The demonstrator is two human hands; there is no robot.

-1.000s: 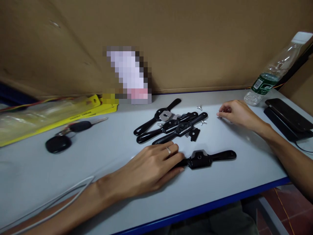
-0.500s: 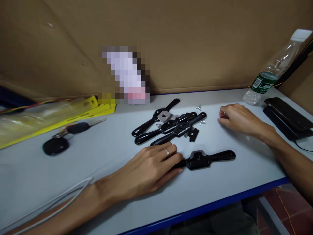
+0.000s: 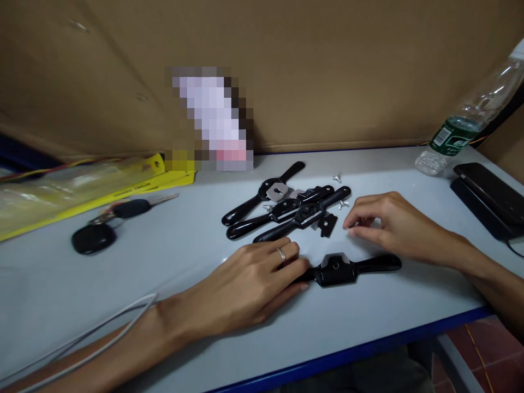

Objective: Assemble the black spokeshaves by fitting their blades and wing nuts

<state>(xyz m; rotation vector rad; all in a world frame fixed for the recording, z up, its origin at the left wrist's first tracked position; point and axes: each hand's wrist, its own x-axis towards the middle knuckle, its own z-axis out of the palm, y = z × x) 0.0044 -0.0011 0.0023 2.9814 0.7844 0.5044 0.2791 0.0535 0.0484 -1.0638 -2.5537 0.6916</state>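
My left hand [image 3: 262,278] rests on the table, its fingers closed around the left handle of a black spokeshave [image 3: 336,271]. A grey blade sits in that spokeshave's body, and its right handle lies under my right wrist. My right hand [image 3: 380,224] hovers above the table with bent fingers, thumb and index tips slightly apart, and nothing visible between them. Just left of those tips lies a small black cap plate [image 3: 328,225]. Behind it are more black spokeshaves, one [image 3: 309,214] in front, one [image 3: 286,207] in the middle and one [image 3: 270,188] at the back.
Small silver wing screws [image 3: 336,178] lie beyond the spokeshaves. Keys with a black fob [image 3: 94,238] and yellow-edged plastic packets [image 3: 135,188] are at left. A water bottle [image 3: 448,136] and a phone [image 3: 491,188] stand at right. Cardboard [image 3: 327,71] walls the back; a white cable [image 3: 135,303] crosses my left forearm.
My right hand has moved left and toward me, from beside the wing screws to near the cap plate, its fingers reaching out further. My left hand stays on the spokeshave handle.
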